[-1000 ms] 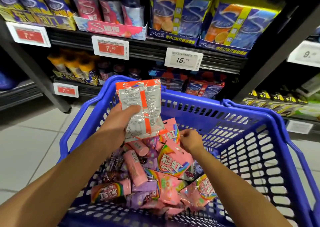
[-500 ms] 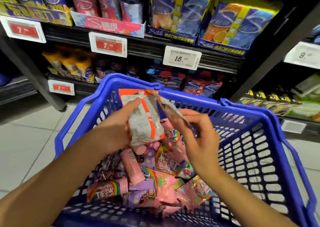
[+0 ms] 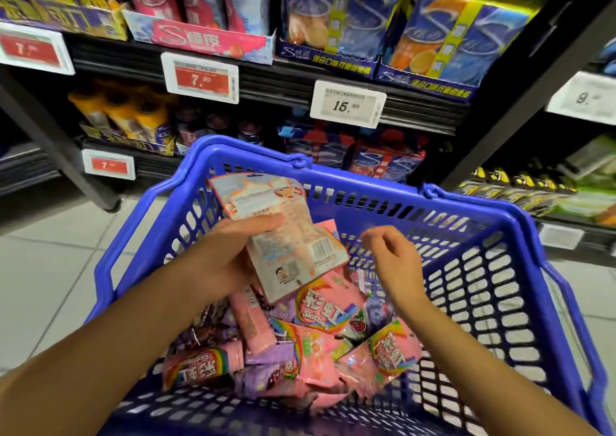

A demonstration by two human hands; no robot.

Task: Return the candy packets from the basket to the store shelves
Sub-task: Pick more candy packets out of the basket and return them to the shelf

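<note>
Hands over the blue plastic basket [image 3: 500, 235]: left hand [image 3: 220, 262] grips flat orange-and-white candy packets [image 3: 283, 232], right hand [image 3: 396, 262] hangs loosely curled, holding nothing. Pink Skittles bags [image 3: 320, 305] fill the basket. Behind: dark store shelves [image 3: 300, 79], pale tiled floor [image 3: 50, 269].

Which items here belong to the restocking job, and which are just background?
Job: blue basket; pink Skittles packets in it; pale packet held by left hand; right hand, holding nothing.
Background: price tags; gum boxes; floor tiles.

arms: bare, sleeveless in view | hands [image 3: 230, 255]: bare, ungloved
</note>
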